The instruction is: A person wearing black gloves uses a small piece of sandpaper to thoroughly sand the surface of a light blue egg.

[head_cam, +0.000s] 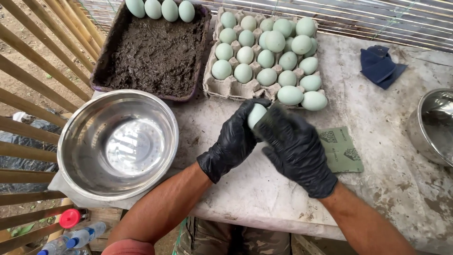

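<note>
- Two gloved hands meet over the table (264,189), just in front of the egg tray (217,87).
- Your left hand (233,141) is curled around one pale green egg (256,114), fingers wrapped on its left side and top.
- Your right hand (295,148) is closed against the same egg from the right; it looks blurred, and whether it pinches something against the shell you cannot tell.
- The egg sits between both palms, above the tabletop, not touching it.
- Tray behind is filled with pale green eggs, some stacked on the right half.
- Left of the tray: a dark tub (111,56) of dark mud, four eggs in a row at its far end.
- Steel bowl (118,141) near your left forearm, shiny inside.
- Green sandpaper sheet (342,151) lies flat just right of your right hand.
- Blue cloth (380,66) far right, near a second bowl (432,125) at the edge.
- Bottles (71,236) stand below the table, lower left.
</note>
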